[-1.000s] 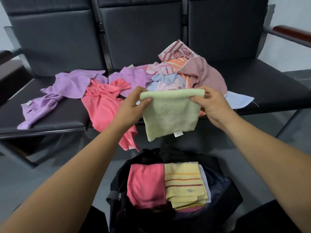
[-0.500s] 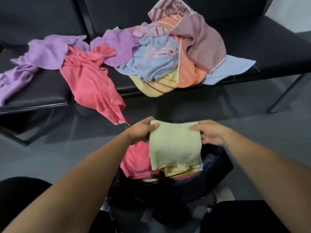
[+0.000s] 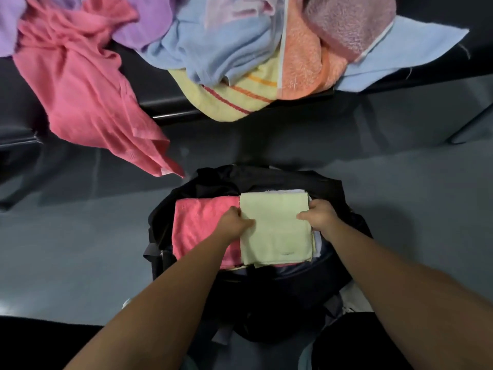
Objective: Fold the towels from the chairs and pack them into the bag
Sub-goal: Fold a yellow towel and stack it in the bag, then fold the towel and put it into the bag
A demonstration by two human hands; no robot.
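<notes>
Two bare forearms reach in from 6 o'clock toward an open black bag (image 3: 344, 193) standing on the floor. The left hand (image 3: 236, 222) holds the 9 o'clock edge of a folded light green towel (image 3: 277, 231), thumb on top and fingers curled at the edge, so its grip is closed on the cloth. The right hand (image 3: 317, 216) pinches the 3 o'clock edge of the same towel in the same way. The towel lies flat inside the bag, on top of other folded cloths whose pale edges show beneath it. Touching it at 9 o'clock is a folded pink towel (image 3: 202, 225), also in the bag.

Around the bag lies a smooth grey floor (image 3: 80, 236) that faintly mirrors the dark shapes above it.

Beyond, at 12 o'clock, runs the black padded surface (image 3: 458, 68) of the chairs, with a dark metal leg (image 3: 472, 124) at 3 o'clock. A loose pink towel (image 3: 88, 89) drapes over its front edge at 10 o'clock, its corner hanging just above the bag. Heaped at 12 o'clock are a yellow striped towel (image 3: 226, 102), a blue towel (image 3: 213, 44), an orange towel (image 3: 301, 62), a dusty rose towel (image 3: 346, 28) and a pale blue cloth (image 3: 408, 49) spread toward 2 o'clock. A purple towel (image 3: 144, 25) lies at 11 o'clock.
</notes>
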